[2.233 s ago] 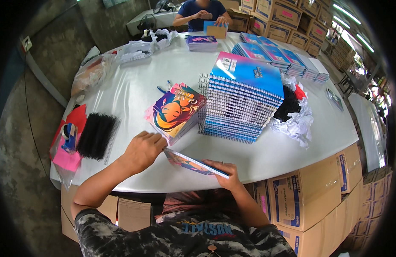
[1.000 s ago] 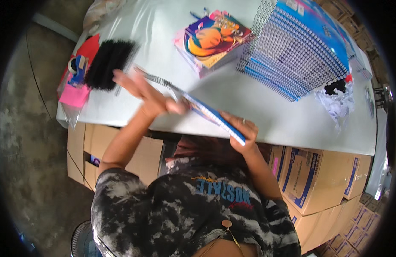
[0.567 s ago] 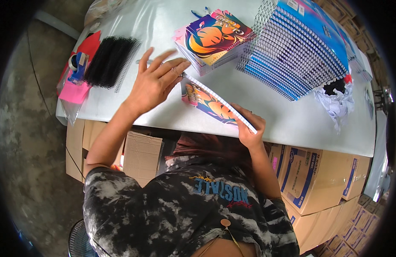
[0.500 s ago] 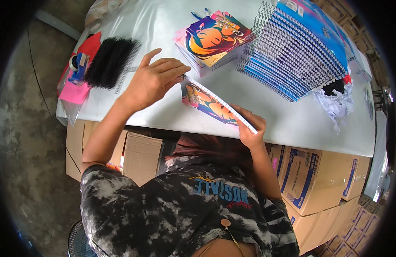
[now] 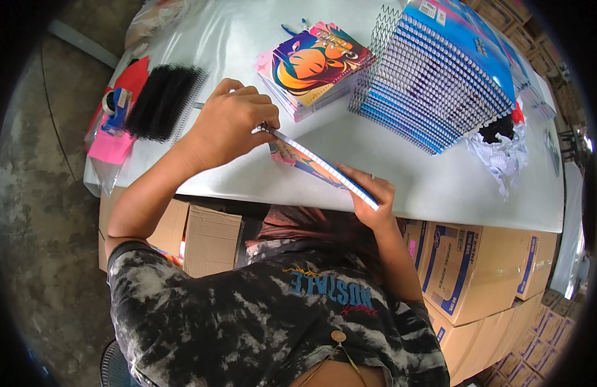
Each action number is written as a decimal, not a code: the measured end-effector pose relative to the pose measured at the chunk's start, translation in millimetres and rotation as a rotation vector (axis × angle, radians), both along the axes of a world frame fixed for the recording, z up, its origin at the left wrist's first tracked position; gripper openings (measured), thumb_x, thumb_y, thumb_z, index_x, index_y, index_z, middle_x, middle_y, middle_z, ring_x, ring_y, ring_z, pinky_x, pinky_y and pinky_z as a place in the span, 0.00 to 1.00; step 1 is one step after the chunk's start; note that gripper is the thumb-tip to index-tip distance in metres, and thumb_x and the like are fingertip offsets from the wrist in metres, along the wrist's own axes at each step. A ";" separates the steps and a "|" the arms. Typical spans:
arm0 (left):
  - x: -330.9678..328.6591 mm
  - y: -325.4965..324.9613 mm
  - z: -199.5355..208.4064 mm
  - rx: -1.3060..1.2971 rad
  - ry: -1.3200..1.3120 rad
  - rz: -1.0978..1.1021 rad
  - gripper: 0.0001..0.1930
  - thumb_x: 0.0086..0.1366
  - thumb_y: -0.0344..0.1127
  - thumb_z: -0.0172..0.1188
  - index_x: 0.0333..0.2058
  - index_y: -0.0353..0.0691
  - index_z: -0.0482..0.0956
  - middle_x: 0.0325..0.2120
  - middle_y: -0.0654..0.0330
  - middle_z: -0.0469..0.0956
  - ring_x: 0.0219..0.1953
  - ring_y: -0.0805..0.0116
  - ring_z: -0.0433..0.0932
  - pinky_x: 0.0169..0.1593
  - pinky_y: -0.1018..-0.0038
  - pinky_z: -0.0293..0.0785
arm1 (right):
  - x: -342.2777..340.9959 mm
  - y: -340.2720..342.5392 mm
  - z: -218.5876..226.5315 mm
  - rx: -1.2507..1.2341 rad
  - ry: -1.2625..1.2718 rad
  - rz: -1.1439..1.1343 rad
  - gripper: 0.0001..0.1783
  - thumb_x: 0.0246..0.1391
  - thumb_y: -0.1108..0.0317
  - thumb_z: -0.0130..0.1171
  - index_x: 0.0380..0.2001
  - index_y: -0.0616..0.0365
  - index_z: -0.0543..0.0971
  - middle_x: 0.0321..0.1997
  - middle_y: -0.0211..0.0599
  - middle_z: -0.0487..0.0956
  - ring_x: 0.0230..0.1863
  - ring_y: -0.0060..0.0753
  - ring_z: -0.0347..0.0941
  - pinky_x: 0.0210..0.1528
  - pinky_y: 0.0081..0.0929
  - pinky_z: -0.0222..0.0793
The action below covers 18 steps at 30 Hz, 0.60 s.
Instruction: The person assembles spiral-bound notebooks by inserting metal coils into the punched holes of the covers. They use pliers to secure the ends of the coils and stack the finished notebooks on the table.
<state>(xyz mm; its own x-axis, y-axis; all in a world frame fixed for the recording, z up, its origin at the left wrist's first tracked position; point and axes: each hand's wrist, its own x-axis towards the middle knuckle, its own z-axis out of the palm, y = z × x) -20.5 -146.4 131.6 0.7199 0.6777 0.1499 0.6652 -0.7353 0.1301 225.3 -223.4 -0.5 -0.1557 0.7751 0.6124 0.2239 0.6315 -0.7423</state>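
A notebook (image 5: 309,169) with a colourful illustrated cover hangs tilted over the near edge of the table, its white edge with regular marks facing up. My right hand (image 5: 374,197) is closed round its lower right end. At the upper left end my left hand (image 5: 237,122) pinches the end of a black spiral binding coil (image 5: 265,128), with its fingers curled. How far the coil runs along the edge is too fine to tell. Beyond lies a stack of matching notebooks (image 5: 314,71). Left of it is a bundle of black spiral coils (image 5: 164,102).
A large pile of blue spiral-bound notebooks (image 5: 440,77) stands at the right, beside crumpled white paper (image 5: 501,158). A tape dispenser (image 5: 116,109) and pink sheet (image 5: 111,147) lie at the table's left end. Cardboard boxes (image 5: 476,264) sit under the white table (image 5: 453,193).
My left hand has gone from spread fingers to a curled pinch at the coil's end. The notebook and my right hand have shifted slightly left and down.
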 end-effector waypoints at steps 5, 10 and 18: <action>6.3 -3.8 -1.3 0.060 0.065 0.062 0.11 0.44 0.33 0.67 0.28 0.43 0.76 0.27 0.67 0.75 0.35 0.69 0.73 0.50 0.69 0.60 | -1.8 -1.4 0.6 0.006 -0.020 -0.006 0.18 0.42 0.85 0.52 0.40 0.65 0.77 0.39 0.46 0.79 0.37 0.38 0.79 0.40 0.24 0.73; -3.2 3.4 -1.0 0.191 0.140 0.058 0.33 0.51 0.48 0.61 0.54 0.42 0.62 0.53 0.54 0.62 0.58 0.59 0.58 0.61 0.59 0.47 | 2.8 1.0 -1.6 -0.163 0.099 -0.007 0.17 0.44 0.84 0.53 0.41 0.64 0.77 0.37 0.45 0.80 0.34 0.34 0.79 0.37 0.22 0.72; -29.8 -14.8 -178.6 0.386 -0.199 -0.094 0.53 0.52 0.74 0.36 0.61 0.29 0.48 0.60 0.31 0.39 0.63 0.32 0.30 0.58 0.38 0.23 | -4.4 1.0 -7.2 0.069 -0.011 -0.089 0.17 0.43 0.83 0.53 0.40 0.64 0.78 0.38 0.46 0.80 0.37 0.39 0.79 0.38 0.25 0.73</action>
